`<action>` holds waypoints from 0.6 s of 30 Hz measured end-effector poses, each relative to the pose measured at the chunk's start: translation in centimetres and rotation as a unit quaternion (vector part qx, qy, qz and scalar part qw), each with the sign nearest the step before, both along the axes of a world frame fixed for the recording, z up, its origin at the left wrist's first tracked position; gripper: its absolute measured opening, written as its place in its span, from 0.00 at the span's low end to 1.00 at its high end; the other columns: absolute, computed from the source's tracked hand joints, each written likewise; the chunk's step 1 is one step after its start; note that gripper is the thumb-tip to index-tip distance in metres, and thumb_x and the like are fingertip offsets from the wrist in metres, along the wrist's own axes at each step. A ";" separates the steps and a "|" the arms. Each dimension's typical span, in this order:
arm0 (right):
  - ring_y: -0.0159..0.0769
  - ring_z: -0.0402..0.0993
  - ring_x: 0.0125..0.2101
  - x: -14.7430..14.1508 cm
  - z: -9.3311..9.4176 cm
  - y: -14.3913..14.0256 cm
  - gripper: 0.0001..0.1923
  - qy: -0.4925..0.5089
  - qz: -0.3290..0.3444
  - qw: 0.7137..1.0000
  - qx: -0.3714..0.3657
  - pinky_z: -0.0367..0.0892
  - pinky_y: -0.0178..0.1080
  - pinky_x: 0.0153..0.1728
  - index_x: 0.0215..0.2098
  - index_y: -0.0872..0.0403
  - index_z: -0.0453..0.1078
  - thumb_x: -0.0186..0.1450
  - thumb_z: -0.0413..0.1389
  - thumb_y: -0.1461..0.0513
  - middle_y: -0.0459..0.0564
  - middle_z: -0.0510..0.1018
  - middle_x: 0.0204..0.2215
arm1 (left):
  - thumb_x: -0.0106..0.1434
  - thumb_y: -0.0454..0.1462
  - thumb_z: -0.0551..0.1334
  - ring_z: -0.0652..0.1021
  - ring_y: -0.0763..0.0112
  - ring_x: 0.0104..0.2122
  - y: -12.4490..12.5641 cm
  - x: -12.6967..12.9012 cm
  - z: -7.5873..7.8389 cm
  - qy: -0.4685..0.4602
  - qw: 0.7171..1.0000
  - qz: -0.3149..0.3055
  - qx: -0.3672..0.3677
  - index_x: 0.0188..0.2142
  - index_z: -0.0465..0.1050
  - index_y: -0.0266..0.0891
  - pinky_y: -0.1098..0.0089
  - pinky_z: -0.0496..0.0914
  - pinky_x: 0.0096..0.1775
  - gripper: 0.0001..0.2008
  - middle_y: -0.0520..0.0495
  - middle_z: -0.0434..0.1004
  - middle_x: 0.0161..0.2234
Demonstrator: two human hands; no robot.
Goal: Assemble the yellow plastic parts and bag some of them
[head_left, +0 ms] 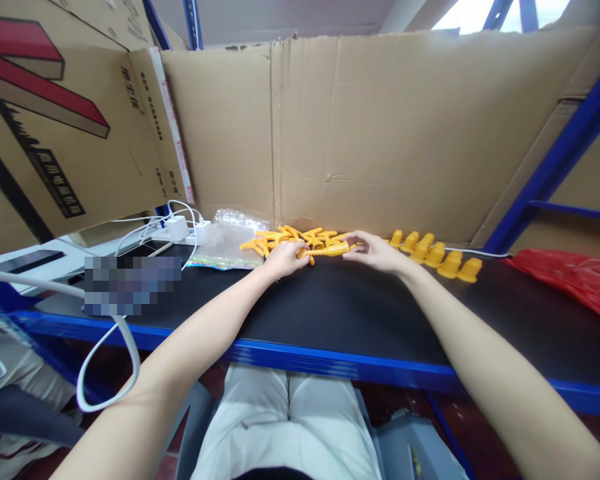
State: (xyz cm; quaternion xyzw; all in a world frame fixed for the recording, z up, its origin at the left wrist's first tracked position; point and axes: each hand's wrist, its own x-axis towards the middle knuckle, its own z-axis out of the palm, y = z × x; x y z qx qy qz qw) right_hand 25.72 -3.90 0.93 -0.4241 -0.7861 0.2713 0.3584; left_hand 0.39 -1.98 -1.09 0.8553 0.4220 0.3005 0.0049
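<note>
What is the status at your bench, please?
Left hand and right hand: at either end of yellow workpiece. Yellow pile close behind. Flanged yellow pieces to the right.

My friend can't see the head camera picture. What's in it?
A person's left hand and right hand hold a yellow piece over a black table. A pile of yellow parts lies behind; yellow cones stand at right.

Bright, mostly even light reaches my work; a washed-out white patch point(505, 15) glares beyond the far right corner of the table point(340, 313); shine streaks the red plastic point(570, 275) at its right edge; below the front edge it is dimmer; my forearms point(205, 330) stretch toward the lower corners; the yellow piece point(336, 249) looks slightly soft; pixel blocks point(133, 285) mask something near the left edge.
</note>
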 end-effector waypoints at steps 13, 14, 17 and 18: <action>0.32 0.74 0.21 -0.7 -0.9 0.1 0.30 0.067 -0.001 0.990 -0.121 0.69 0.36 0.28 0.46 0.54 0.59 0.50 0.63 0.51 0.43 0.76 0.23 | 0.56 0.39 0.58 0.74 0.67 0.29 0.5 -0.1 -0.3 -0.020 1.000 0.010 0.000 0.38 0.75 0.39 0.70 0.66 0.33 0.12 0.49 0.76 0.28; 0.31 0.73 0.20 -0.6 -0.9 0.1 0.31 0.067 0.008 0.991 -0.114 0.68 0.35 0.27 0.46 0.54 0.59 0.50 0.64 0.51 0.42 0.75 0.22 | 0.55 0.39 0.58 0.74 0.67 0.29 0.5 -0.1 -0.3 -0.024 1.000 0.009 0.000 0.37 0.75 0.39 0.70 0.65 0.33 0.11 0.49 0.76 0.27; 0.31 0.72 0.19 -0.6 -0.5 -0.2 0.24 0.043 0.016 0.994 -0.094 0.67 0.35 0.27 0.38 0.55 0.62 0.52 0.60 0.48 0.45 0.76 0.21 | 0.55 0.39 0.59 0.74 0.68 0.28 0.4 -0.2 -0.3 -0.035 0.999 0.000 0.012 0.38 0.75 0.39 0.71 0.65 0.33 0.12 0.49 0.75 0.28; 0.31 0.72 0.18 -0.6 -0.3 -0.4 0.23 0.034 0.015 0.995 -0.092 0.67 0.35 0.27 0.35 0.56 0.63 0.54 0.59 0.46 0.47 0.76 0.21 | 0.55 0.39 0.59 0.73 0.69 0.28 0.3 -0.2 -0.2 -0.037 0.999 -0.002 0.017 0.38 0.74 0.38 0.71 0.65 0.33 0.12 0.49 0.75 0.28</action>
